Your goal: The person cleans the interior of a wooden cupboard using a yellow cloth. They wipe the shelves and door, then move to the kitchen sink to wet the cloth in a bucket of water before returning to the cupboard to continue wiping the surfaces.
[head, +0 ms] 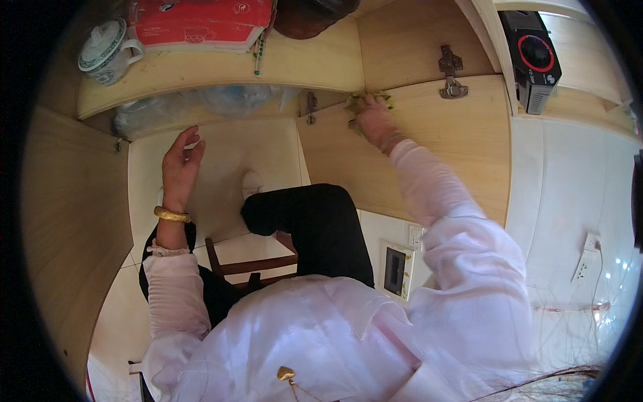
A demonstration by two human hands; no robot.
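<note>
My right hand point(377, 122) presses a greenish-yellow cloth point(357, 106) against the upper inner corner of the open right door point(452, 145) of a wooden cabinet, close to the end of the shelf edge point(226, 85). The fingers lie over the cloth and partly hide it. My left hand point(182, 163) hangs in the air in front of the cabinet's lower compartment, its fingers loosely bent and holding nothing. A gold bangle point(172, 214) circles the left wrist.
On the shelf are a lidded ceramic cup point(106, 53), a red box point(196, 25) and a dark rounded vessel point(316, 15). Clear plastic bags point(221, 100) lie below. The left door point(75, 201) stands open. Metal hinges point(453, 75) stick out at the right door. A black device point(533, 60) is upper right.
</note>
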